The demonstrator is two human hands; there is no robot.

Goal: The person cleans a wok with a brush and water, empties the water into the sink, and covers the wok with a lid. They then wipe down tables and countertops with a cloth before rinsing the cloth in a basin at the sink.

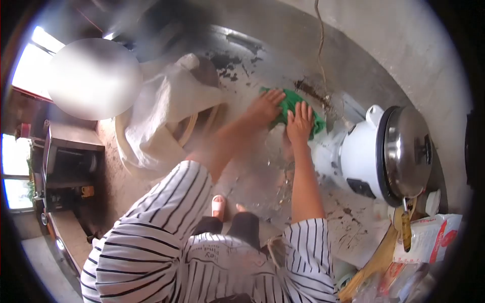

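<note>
A bunched green cloth (291, 103) lies on a light, stained surface (237, 96) near the wall. My left hand (266, 106) rests on the cloth's left part, fingers stretched out over it. Just to the right, my right hand (300, 121) presses on the cloth with its fingers extended and slightly spread. Both palms face down, and some of the cloth is hidden beneath them. Dark flakes and brown smears mark the surface around the cloth.
A white cooker (359, 156) with a metal lid (411, 151) stands right of my hands. A large whitish sack (161, 116) is on the left. A cord (321, 45) hangs along the wall. Packaging (429, 237) and a yellow-handled utensil (406, 230) lie lower right.
</note>
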